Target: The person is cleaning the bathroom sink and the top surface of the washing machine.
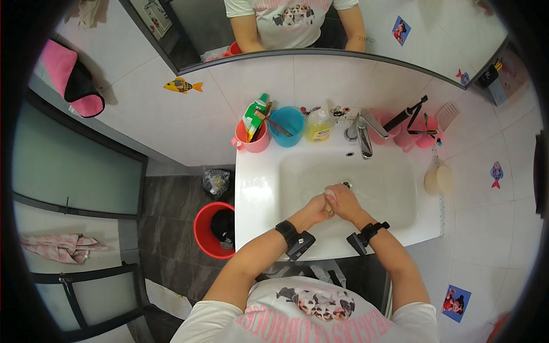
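Both hands meet over the middle of the white sink basin point(297, 171), clasped around a small pale lump — probably a bar of soap point(330, 194). The left hand point(318, 207) cups it from below with fingers curled; the right hand point(343, 203) folds over the top, closed on it. Wet soap likely handles light, hard and very slippery — best held across its broad faces, enclosed in the palm. Behind, along the counter's back edge: a chrome faucet point(363, 136), a yellow soap bottle point(318, 127), a blue cup point(287, 126) and a pink cup point(255, 137).
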Available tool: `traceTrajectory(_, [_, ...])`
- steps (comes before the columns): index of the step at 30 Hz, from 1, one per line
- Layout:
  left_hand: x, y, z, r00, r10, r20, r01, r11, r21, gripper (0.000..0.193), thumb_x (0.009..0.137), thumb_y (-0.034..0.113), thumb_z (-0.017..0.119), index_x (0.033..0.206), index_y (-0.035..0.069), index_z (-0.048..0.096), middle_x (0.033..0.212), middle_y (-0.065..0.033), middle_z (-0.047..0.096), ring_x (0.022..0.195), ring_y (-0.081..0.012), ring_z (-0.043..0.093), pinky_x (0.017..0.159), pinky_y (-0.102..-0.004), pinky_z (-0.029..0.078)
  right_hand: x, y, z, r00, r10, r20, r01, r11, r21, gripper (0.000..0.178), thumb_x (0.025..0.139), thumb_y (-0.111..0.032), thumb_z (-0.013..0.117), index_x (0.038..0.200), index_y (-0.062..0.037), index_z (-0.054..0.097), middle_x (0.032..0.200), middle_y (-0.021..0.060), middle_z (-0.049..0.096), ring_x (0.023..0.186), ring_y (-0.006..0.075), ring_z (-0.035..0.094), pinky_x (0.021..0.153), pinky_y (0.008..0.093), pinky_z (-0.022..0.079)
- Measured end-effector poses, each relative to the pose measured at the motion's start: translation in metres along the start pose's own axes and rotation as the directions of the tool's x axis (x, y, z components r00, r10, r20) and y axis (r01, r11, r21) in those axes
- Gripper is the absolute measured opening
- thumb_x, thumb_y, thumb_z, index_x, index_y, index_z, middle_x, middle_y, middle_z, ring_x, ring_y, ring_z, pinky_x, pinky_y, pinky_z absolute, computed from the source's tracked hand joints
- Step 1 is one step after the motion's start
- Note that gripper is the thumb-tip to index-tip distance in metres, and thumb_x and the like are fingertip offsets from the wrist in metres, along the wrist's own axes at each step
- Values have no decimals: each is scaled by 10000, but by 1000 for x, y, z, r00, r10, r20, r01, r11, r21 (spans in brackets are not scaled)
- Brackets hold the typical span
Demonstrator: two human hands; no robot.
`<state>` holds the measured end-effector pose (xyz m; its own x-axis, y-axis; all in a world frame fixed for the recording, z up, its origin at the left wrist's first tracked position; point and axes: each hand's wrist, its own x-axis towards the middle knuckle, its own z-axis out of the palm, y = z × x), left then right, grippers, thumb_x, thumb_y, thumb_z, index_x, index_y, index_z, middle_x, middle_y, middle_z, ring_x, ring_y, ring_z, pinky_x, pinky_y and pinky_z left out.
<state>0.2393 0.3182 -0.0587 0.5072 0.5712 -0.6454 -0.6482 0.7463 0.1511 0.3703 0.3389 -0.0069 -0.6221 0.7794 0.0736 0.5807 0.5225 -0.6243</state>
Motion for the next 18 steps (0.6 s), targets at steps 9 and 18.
traceTrajectory(9, [-17, 5, 31, 947, 304, -106, -197, 807, 557, 349, 876, 451, 424, 769, 127, 496, 591, 15, 459, 449, -87, 403, 362, -219, 270, 21, 1, -3, 978, 178, 106, -168, 981, -99, 353, 921, -270, 271, 869, -35, 529, 639, 187, 574, 646, 384, 565, 654, 470, 439])
traceTrajectory(18, [-5, 32, 34, 818, 564, -113, -275, 556, 785, 556, 885, 487, 399, 1205, 33, 371, 1065, -166, 457, 848, -200, 521, 659, -351, 481, 12, 78, -23, 506, 553, -662, -347, 833, 430, 394, 906, -345, 408, 1028, 22, 484, 788, 156, 566, 677, 268, 579, 594, 389, 457])
